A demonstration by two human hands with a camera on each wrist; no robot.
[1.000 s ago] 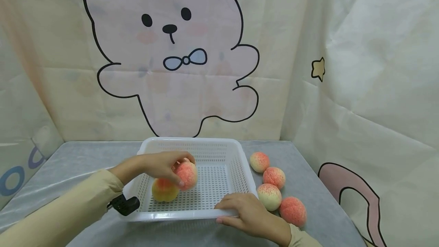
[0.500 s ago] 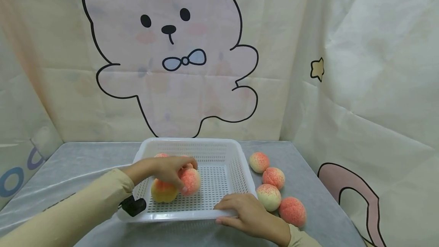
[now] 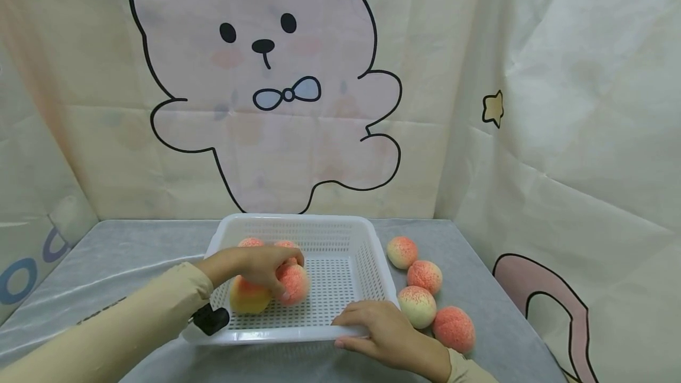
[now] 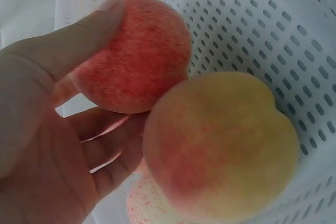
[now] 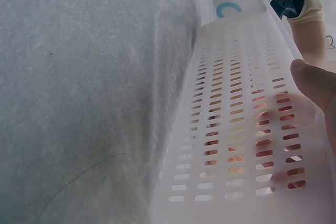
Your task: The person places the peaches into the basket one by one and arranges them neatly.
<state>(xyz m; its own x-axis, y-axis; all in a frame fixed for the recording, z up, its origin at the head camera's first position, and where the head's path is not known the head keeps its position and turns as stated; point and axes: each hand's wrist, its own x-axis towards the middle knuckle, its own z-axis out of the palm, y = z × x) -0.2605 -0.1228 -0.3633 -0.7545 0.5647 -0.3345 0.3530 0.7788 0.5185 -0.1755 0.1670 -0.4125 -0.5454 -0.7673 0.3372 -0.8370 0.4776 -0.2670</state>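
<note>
Left fingers (image 4: 107, 149) gripping red peach (image 4: 142, 56), yellow peach (image 4: 223, 145) just beside, speckled peach (image 4: 146, 203) partly hidden, white perforated basket (image 4: 252, 35)

I note a curtained booth (image 3: 574, 152) — cartoon-printed sheets (image 3: 287, 140) on three sides of my grey, cloth-covered table (image 3: 154, 242).

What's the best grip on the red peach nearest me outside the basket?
Probably around its widest part, coming down from the right. The red peach is round and has no neighbour on that side, while the pale peach crowds its far left and the right hand is to its left.
</note>
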